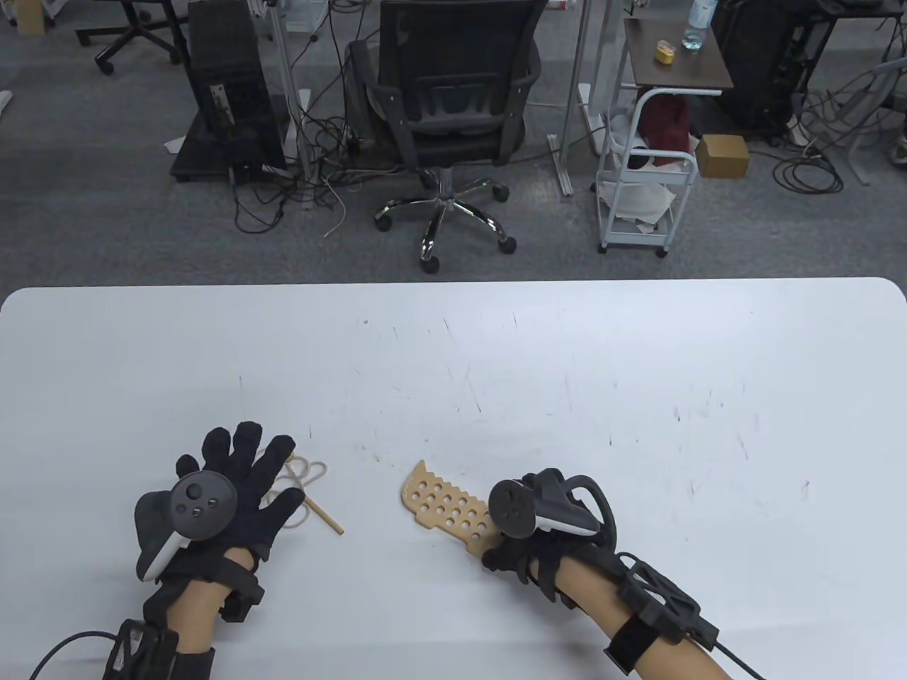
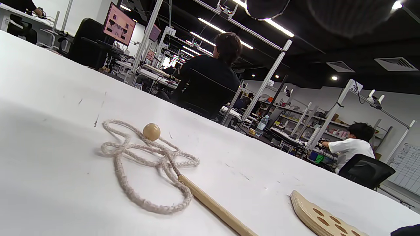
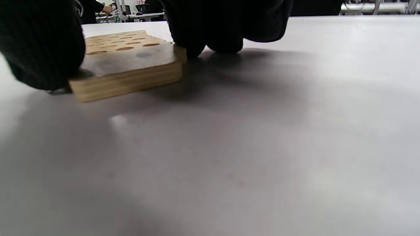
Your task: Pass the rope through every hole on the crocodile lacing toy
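On the left, the left hand [image 1: 227, 489] hovers with fingers spread and straight over the coiled rope [image 2: 147, 170], holding nothing. The rope lies loose on the tabletop [image 1: 567, 368] with its bead [image 2: 152, 131] and wooden needle [image 2: 216, 208], through no hole. To the right, the crocodile board [image 1: 446, 504] lies flat; the right hand [image 1: 528, 538] seems to grip its near end, though the tracker hides the fingers. All threading remains.

From my table view, left hand [image 1: 227, 482] covering part of the rope [image 1: 306, 476], right hand [image 1: 528, 538] hiding one end of the crocodile board [image 1: 443, 504], fingers unseen, rope's bead not discernible there.
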The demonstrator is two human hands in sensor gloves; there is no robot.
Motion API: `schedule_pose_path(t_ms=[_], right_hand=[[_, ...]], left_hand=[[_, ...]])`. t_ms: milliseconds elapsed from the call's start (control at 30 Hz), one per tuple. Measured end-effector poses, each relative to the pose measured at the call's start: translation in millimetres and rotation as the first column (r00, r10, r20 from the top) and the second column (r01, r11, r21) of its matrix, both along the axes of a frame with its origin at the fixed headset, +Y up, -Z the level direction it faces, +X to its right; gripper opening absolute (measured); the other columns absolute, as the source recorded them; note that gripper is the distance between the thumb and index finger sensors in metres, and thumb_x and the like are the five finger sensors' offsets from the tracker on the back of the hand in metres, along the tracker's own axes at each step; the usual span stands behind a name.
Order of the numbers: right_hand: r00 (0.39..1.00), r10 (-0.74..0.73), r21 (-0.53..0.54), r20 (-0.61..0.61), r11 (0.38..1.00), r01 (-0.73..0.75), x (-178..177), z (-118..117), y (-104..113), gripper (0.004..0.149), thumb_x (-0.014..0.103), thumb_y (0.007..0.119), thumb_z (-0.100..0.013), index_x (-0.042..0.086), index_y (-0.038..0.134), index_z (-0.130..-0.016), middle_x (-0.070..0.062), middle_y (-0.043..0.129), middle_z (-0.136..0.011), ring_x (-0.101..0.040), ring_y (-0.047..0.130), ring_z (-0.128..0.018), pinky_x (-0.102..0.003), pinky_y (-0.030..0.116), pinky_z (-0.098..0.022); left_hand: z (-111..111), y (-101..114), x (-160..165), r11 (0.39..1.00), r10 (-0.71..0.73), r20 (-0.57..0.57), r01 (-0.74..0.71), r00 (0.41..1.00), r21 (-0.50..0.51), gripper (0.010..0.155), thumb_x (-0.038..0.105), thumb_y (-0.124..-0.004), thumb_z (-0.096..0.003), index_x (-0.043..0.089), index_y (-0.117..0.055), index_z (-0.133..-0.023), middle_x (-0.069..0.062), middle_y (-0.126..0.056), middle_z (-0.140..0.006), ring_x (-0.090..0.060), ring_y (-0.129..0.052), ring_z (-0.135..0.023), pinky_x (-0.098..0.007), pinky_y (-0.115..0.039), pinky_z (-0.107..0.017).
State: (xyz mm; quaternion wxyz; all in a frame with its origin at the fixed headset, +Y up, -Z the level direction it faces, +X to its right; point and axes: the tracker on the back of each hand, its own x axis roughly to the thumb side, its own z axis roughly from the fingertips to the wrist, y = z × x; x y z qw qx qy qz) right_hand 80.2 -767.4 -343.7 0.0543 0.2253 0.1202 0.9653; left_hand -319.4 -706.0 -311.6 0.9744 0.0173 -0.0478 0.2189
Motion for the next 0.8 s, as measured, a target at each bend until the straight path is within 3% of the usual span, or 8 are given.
schedule_pose_path(t_ms=[267, 500, 800], right_hand=[[0.997, -0.069, -0.016, 0.02, 0.997, 0.069, 3, -2, -3, 0.09, 0.057, 0.096, -0.034, 0.002, 0.059, -0.095, -0.022, 0.057, -0.105, -0.056, 0.049, -0.097, -0.072, 0.034, -0.068], [0.995, -0.094, 0.041, 0.033, 0.995, 0.092, 3, 2, -1, 0.091, 0.055, 0.098, -0.034, 0.004, 0.052, -0.094, -0.024, 0.063, -0.098, -0.064, 0.058, -0.091, -0.075, 0.041, -0.065], [0.998, -0.066, 0.127, 0.015, 0.99, 0.064, -4, 8, 10, 0.088, 0.047, 0.101, -0.032, 0.006, 0.053, -0.094, -0.01, 0.081, -0.081, -0.044, 0.086, -0.08, -0.066, 0.056, -0.064]], left_hand=[[0, 0, 0, 1.0, 0.004, 0.001, -0.004, 1.0, 0.001, 0.074, 0.07, -0.07, -0.0389, 0.056, -0.045, -0.106, 0.01, -0.023, -0.121, -0.035, -0.014, -0.113, -0.065, -0.009, -0.074], [0, 0, 0, 1.0, 0.007, 0.005, -0.007, 1.0, 0.001, 0.074, 0.07, -0.07, -0.0386, 0.056, -0.044, -0.107, 0.01, -0.023, -0.121, -0.035, -0.014, -0.113, -0.065, -0.009, -0.074], [1, 0, -1, 1.0, 0.01, 0.007, -0.01, 1.0, 0.002, 0.075, 0.07, -0.07, -0.0387, 0.056, -0.044, -0.107, 0.01, -0.022, -0.121, -0.035, -0.011, -0.114, -0.065, -0.009, -0.074]])
